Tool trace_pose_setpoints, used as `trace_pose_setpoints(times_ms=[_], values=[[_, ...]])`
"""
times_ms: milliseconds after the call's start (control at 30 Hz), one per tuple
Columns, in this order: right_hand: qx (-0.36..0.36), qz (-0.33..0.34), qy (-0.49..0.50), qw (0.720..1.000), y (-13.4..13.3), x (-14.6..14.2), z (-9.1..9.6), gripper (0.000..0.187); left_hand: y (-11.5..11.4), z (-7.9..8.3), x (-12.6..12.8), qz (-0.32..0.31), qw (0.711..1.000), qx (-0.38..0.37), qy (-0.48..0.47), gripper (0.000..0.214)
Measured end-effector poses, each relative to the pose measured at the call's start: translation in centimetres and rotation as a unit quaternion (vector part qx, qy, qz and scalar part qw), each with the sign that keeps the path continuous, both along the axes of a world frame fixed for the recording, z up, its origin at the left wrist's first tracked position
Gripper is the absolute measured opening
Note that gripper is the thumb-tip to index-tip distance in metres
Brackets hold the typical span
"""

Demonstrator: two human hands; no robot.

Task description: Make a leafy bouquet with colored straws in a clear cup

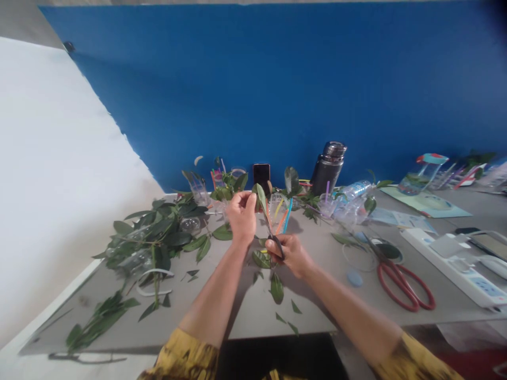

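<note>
My left hand (242, 215) pinches a green leaf (260, 197), held upright above the middle of the table. Wrapped round the dark handles of a small pair of scissors (277, 247) is my right hand (292, 255). The scissors' blades point up toward the lower part of the leaf; whether they touch it I cannot tell. Behind the hands stands a clear plastic cup (279, 211) with orange, yellow and blue straws. Below my right hand lie a loose leaf (277, 288) and several small cut leaf pieces (293, 328).
Leafy branches (158, 232) pile up at the left. Red-handled scissors (404, 285) and a white power strip (455, 266) lie at the right. A dark thermos (328, 171) and a phone (261, 174) stand by the blue wall panel (277, 84). A clear plastic bottle (354, 191) lies near the thermos.
</note>
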State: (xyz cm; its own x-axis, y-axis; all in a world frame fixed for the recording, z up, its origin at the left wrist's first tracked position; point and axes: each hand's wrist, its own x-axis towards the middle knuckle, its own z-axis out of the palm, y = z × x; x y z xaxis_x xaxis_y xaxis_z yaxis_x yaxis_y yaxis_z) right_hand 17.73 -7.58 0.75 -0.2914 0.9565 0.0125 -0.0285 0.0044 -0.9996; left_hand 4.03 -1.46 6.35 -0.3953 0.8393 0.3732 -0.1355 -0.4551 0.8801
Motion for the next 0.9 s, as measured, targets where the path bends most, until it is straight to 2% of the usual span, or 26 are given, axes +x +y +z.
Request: trace_pose_setpoints(times_ms=[133, 233, 400, 700, 900], values=[[-0.001, 0.049, 0.001, 0.999, 0.0, 0.8, -0.3, 0.071, 0.6, -0.3, -0.4, -0.034, 0.997, -0.02, -0.066, 0.03], [-0.002, 0.053, 0.017, 0.998, 0.0, 1.2, -0.1, 0.074, 0.8, -0.4, -0.7, -0.071, 0.99, -0.022, -0.117, 0.035], [0.016, 0.024, 0.018, 0.999, 0.3, 1.3, 0.1, 0.074, 0.7, -0.8, -0.1, -0.11, 0.99, -0.036, -0.086, 0.035], [0.047, 0.018, -0.008, 0.999, 0.5, 1.5, -0.1, 0.067, 0.2, -1.2, 1.2, -0.06, 0.998, -0.014, -0.026, 0.029], [0.046, 0.026, -0.019, 0.998, 0.3, 1.3, 0.5, 0.063, -0.2, -1.4, 1.8, -0.01, 1.0, 0.0, 0.002, 0.027]])
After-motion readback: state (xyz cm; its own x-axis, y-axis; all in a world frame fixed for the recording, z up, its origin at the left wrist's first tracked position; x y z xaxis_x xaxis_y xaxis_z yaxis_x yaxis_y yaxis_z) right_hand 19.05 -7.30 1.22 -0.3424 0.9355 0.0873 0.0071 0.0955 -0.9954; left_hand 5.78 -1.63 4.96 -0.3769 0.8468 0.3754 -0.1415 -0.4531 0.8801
